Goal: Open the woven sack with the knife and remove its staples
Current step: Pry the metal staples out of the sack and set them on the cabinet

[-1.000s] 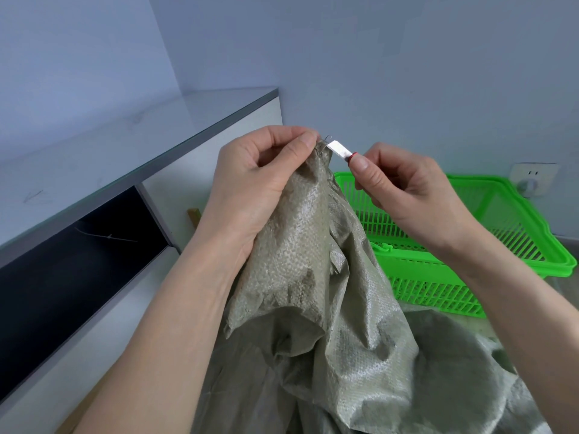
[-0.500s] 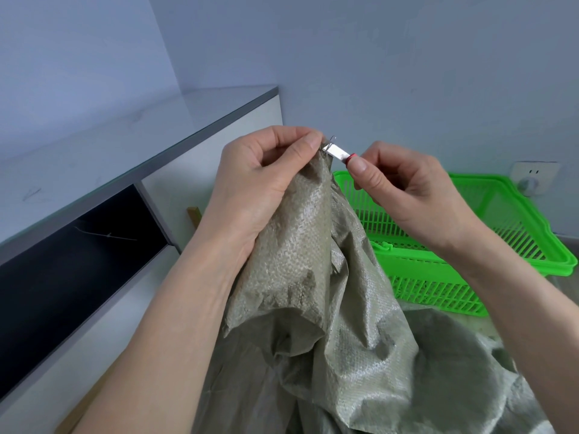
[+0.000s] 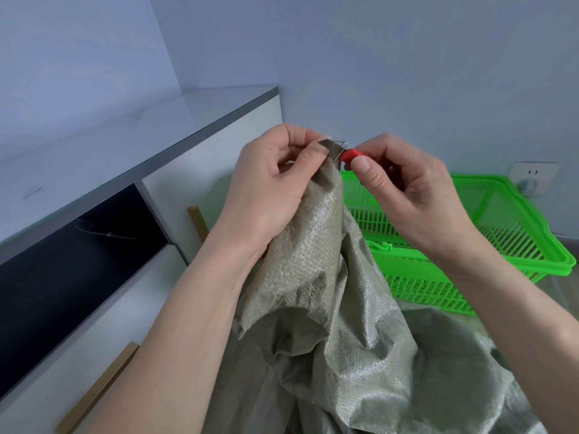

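Observation:
A grey-green woven sack (image 3: 332, 308) hangs crumpled in front of me. My left hand (image 3: 272, 189) pinches its top corner between thumb and fingers and holds it up. My right hand (image 3: 404, 189) grips a small knife (image 3: 350, 155) by its red handle. The short metal blade lies against the sack's top edge, right beside my left fingertips. A thin wire staple (image 3: 342, 148) sticks up from the fabric at the blade.
A bright green slatted plastic basket (image 3: 517, 245) stands on the floor behind the sack to the right. A white cabinet (image 3: 200, 170) with a glass top and a dark open compartment fills the left. A wall socket (image 3: 531, 177) sits low on the right wall.
My right hand has pushed the knife leftward into the sack's top edge, so the blade is mostly hidden and the red handle shows more. My left hand keeps its pinch.

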